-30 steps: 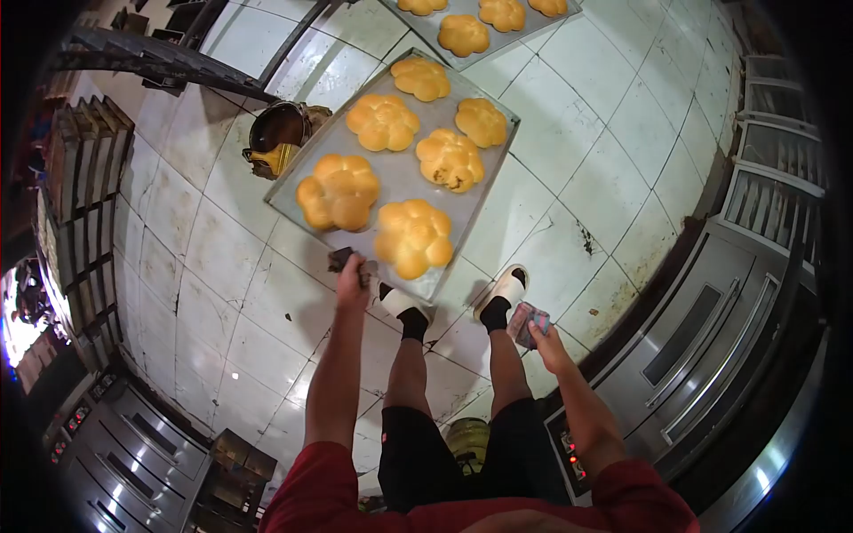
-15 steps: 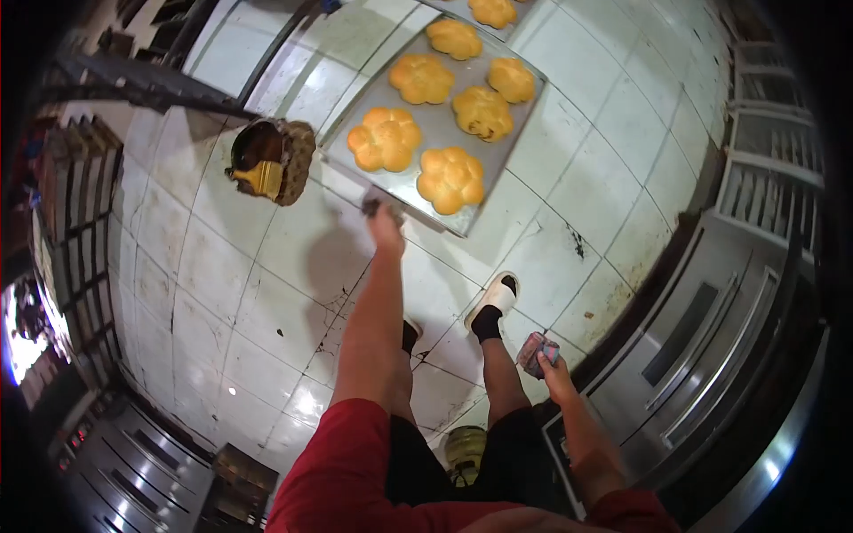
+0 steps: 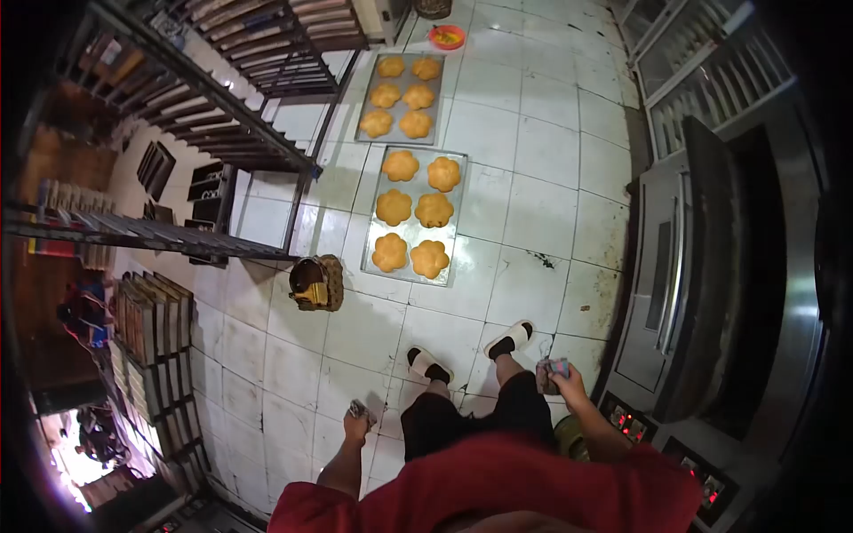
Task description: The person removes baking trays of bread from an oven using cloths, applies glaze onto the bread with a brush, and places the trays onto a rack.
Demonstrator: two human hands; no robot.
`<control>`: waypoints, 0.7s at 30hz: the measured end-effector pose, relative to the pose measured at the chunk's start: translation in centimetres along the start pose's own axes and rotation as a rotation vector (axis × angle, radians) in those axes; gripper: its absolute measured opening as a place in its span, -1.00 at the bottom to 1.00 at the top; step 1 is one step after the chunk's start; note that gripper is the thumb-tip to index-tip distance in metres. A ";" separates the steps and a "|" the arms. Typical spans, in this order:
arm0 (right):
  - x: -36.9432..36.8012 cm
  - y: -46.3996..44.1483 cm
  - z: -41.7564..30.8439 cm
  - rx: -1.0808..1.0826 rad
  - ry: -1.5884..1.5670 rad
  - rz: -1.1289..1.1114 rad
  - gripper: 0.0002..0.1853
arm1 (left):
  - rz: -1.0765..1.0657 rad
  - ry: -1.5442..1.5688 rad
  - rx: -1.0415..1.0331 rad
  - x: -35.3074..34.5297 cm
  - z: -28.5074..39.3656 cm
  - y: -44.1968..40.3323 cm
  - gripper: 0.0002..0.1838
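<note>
Grey cloth point(image 3: 361, 409) bunches in the closed left hand point(image 3: 355, 429), and the right hand point(image 3: 570, 387) grips a pinkish-grey cloth point(image 3: 551, 366); the hands are well apart, with the legs point(image 3: 510, 368) between them. Beyond both hands, a metal tray point(image 3: 411, 233) with six golden buns point(image 3: 394, 207) lies on white floor tiles point(image 3: 355, 346), a second tray point(image 3: 395, 126) just past it. Right of the right hand stands a steel oven point(image 3: 651, 266).

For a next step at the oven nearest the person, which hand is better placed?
Likely the right hand: gripping a cloth, it is nearer the oven. The left hand, gripping another cloth, is farther away.
</note>
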State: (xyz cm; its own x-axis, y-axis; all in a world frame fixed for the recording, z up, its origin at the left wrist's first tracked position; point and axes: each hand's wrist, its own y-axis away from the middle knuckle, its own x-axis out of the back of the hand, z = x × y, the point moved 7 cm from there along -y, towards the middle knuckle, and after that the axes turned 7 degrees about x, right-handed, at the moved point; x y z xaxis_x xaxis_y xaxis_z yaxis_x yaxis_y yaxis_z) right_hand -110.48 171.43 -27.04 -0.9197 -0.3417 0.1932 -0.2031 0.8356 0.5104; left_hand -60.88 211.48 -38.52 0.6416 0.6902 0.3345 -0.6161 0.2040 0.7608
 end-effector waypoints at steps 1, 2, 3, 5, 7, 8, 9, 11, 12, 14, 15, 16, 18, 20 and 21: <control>1.0 1.0 -2.8 0.015 -0.060 -0.024 -0.68 | -0.081 0.060 0.056 -0.3 2.3 2.0 -0.78; 2.4 0.6 -5.4 0.022 -0.114 -0.050 -0.68 | -0.160 0.119 0.122 -2.0 4.7 3.5 -0.80; 3.7 1.0 -7.8 0.056 -0.126 -0.059 -0.64 | -0.193 0.063 0.092 -3.8 8.4 5.1 -0.78; 7.0 1.2 -12.1 0.141 -0.118 -0.040 -0.55 | -0.328 -0.087 -0.010 -7.7 12.5 3.7 -0.73; 11.9 0.4 -16.4 0.263 -0.081 0.077 -0.45 | -0.293 0.072 -0.269 -15.7 21.3 6.7 -0.79; 14.9 1.4 -18.6 0.337 -0.058 0.167 -0.39 | -0.381 -0.054 -0.268 -19.9 25.6 10.0 -0.77; 16.3 2.6 -21.5 0.317 -0.243 0.098 -0.34 | -0.477 -0.162 -0.345 -24.8 28.0 9.2 -0.71; 21.0 6.3 -25.6 0.320 -0.444 0.092 -0.29 | -0.634 -0.209 -0.349 -34.8 33.2 15.0 -0.72; 23.7 8.8 -27.0 0.417 -0.585 0.097 -0.30 | -0.700 -0.256 -0.366 -39.7 34.0 16.8 -0.72; 29.0 12.5 -29.1 0.660 -0.841 0.142 -0.31 | -0.858 -0.215 -0.291 -50.8 36.7 20.0 -0.72; 31.2 13.4 -28.7 0.685 -0.845 0.240 -0.31 | -0.927 -0.202 -0.238 -55.9 37.6 21.7 -0.73; 33.0 14.0 -28.4 0.726 -0.783 0.323 -0.34 | -0.983 -0.262 -0.236 -60.4 38.0 23.4 -0.73; 35.7 14.9 -28.0 0.785 -0.644 0.459 -0.39 | -1.074 -0.298 -0.098 -68.9 37.6 26.4 -0.72; 35.8 17.3 -30.0 0.890 -0.661 0.583 -0.38 | -1.158 -0.336 -0.023 -77.8 37.5 28.5 -0.71; 35.5 20.0 -30.1 0.990 -0.687 0.644 -0.36 | -1.206 -0.377 0.017 -82.1 35.6 28.6 -0.70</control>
State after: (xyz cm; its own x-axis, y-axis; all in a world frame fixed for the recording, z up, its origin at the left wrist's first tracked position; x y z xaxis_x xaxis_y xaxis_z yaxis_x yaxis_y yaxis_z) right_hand -137.06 163.09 15.25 -0.8630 0.2599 -0.4332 0.4348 0.8187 -0.3750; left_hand -114.89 135.87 -24.44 0.8823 -0.1686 -0.4395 0.4537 0.5533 0.6986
